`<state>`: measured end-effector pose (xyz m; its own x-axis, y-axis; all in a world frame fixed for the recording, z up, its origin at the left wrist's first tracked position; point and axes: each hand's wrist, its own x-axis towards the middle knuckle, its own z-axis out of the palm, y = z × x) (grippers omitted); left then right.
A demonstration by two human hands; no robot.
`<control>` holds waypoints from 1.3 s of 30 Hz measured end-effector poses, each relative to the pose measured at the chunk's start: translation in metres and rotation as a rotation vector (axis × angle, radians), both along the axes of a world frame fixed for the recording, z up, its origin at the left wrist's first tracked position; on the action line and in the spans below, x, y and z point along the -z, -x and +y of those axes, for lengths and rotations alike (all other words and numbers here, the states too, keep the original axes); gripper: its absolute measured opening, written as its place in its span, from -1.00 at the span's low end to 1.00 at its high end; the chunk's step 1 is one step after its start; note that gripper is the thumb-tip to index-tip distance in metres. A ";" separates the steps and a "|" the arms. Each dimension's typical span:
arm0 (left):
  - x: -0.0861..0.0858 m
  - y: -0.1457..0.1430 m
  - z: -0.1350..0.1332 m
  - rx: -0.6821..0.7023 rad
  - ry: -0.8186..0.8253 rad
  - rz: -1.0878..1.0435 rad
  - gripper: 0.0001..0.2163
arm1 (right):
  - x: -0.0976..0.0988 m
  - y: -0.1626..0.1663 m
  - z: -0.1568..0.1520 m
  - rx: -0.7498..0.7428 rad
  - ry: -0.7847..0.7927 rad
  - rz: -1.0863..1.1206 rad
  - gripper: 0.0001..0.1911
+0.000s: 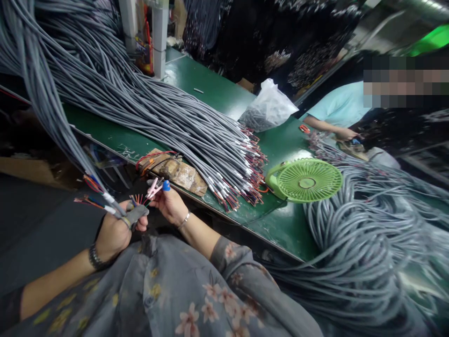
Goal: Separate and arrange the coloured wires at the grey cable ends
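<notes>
My left hand (pixel 117 231) is closed around the ends of several grey cables (pixel 114 203) at waist height, in front of the bench edge. Thin coloured wires (pixel 93 201) fan out from the white-banded cable ends, and more bare wires (pixel 139 200) stick up by my fingertips. Grey covering wraps some of those fingers. Beside it, my right hand (pixel 170 206) pinches a small pink clip-like piece (pixel 153 188) close to the wires; its exact kind is unclear. A blue finger cap (pixel 166 186) sits on its thumb.
A thick bundle of grey cables (pixel 157 107) lies across the green bench (pixel 210 75). A wooden block (pixel 178 173) sits at the edge. Right of it stand a green fan (pixel 305 181), a plastic bag (pixel 268 107) and coiled cables (pixel 351 234). Another person (pixel 336 105) works opposite.
</notes>
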<state>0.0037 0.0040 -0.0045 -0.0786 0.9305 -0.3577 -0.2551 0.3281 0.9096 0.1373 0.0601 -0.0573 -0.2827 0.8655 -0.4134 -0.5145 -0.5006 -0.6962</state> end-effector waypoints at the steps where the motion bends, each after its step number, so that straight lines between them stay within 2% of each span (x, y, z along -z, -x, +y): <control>1: 0.000 0.000 0.000 0.002 0.000 0.000 -0.76 | -0.001 0.000 0.001 -0.063 0.017 0.038 -0.44; 4: 0.001 0.000 0.000 0.000 -0.003 0.003 -0.74 | -0.005 0.001 0.005 -0.123 0.069 0.128 -0.44; 9: 0.002 -0.001 0.001 -0.008 -0.001 0.011 -0.73 | -0.003 0.008 0.007 0.040 0.083 0.143 -0.50; 12: 0.004 -0.002 0.001 -0.005 -0.006 0.021 -0.72 | -0.002 0.010 0.005 0.072 0.092 0.150 -0.52; 21: 0.006 0.005 -0.003 0.013 -0.042 0.022 -0.74 | -0.007 0.001 -0.001 -0.079 0.061 0.155 -0.44; 27: 0.002 0.004 -0.003 -0.064 -0.061 0.007 -0.75 | -0.008 -0.001 -0.005 0.014 -0.003 0.051 -0.64; 32: 0.000 0.001 0.000 -0.046 -0.068 0.035 -0.76 | -0.008 -0.001 -0.007 0.009 -0.007 0.027 -0.62; 39: 0.006 -0.001 0.003 -0.048 -0.049 0.050 -0.75 | -0.004 0.002 -0.005 0.056 0.002 0.041 -0.65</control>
